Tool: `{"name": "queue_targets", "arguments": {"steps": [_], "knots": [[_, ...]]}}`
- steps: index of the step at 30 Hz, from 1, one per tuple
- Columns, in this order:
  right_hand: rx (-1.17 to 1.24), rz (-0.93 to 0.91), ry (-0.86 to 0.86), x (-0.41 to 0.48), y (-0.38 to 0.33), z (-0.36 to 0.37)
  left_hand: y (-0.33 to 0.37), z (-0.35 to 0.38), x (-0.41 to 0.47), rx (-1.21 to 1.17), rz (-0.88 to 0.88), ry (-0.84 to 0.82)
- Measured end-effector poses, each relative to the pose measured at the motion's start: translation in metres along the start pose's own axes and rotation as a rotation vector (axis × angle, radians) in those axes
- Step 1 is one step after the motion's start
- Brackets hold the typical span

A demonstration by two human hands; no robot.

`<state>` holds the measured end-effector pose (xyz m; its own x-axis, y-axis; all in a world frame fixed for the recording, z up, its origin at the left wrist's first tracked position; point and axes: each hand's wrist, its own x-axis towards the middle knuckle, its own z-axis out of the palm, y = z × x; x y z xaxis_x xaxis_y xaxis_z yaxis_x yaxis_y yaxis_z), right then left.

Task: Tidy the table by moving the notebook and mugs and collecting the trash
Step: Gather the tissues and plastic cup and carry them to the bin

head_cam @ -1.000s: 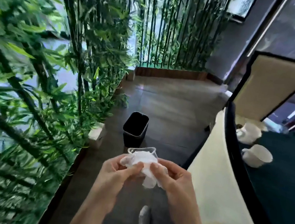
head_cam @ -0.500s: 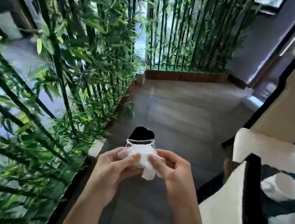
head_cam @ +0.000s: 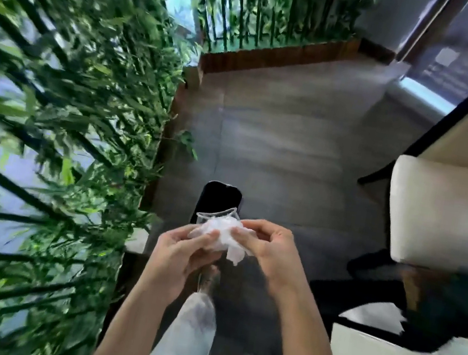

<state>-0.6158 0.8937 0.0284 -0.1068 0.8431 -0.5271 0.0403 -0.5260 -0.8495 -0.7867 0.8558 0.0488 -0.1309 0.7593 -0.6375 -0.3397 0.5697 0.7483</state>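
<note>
A crumpled white tissue (head_cam: pixel 222 232) sits bunched in the mouth of a clear plastic cup (head_cam: pixel 213 216), and both are held in front of the person's body, above the floor. The left hand (head_cam: pixel 179 256) is closed around the cup from below, thumb pressed on the tissue; the right hand (head_cam: pixel 268 249) pinches the tissue's right side between thumb and fingers, with a loose tail of paper hanging under it.

Half a second ago the hands held the bundle the same way, but the black bin (head_cam: pixel 221 198) lay further off; now it shows just beyond the cup, its open mouth partly hidden behind the cup's rim. The mugs on the dark table have gone out of view, and a leg in pale trousers (head_cam: pixel 195 326) now shows stepping forward.

The floor (head_cam: pixel 279 141) is grey tile. Bamboo plants (head_cam: pixel 62 105) fill the left side and the far end, along a wooden planter edge (head_cam: pixel 278 54). On the right stand cream chairs (head_cam: pixel 443 212) with dark frames. The bin's inside looks dark; what it holds cannot be told.
</note>
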Motion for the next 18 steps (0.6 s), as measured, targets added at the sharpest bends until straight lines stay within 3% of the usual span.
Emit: {"name": "queue_targets", "arguments": {"steps": [4, 8, 13, 18], "knots": [[-0.019, 0.077, 0.089, 0.099, 0.012, 0.035, 0.009, -0.022, 0.111, 0.059, -0.075, 0.002], [0.042, 0.217, 0.153, 0.195, 0.049, 0.065, -0.011, -0.050, 0.222, 0.106, -0.163, 0.105], [-0.012, 0.377, 0.229, 0.300, 0.147, 0.086, -0.077, -0.083, 0.347, 0.218, -0.249, 0.205], [-0.168, 0.507, 0.180, 0.369, 0.260, 0.073, -0.158, -0.108, 0.447, 0.413, -0.310, 0.320]]}}
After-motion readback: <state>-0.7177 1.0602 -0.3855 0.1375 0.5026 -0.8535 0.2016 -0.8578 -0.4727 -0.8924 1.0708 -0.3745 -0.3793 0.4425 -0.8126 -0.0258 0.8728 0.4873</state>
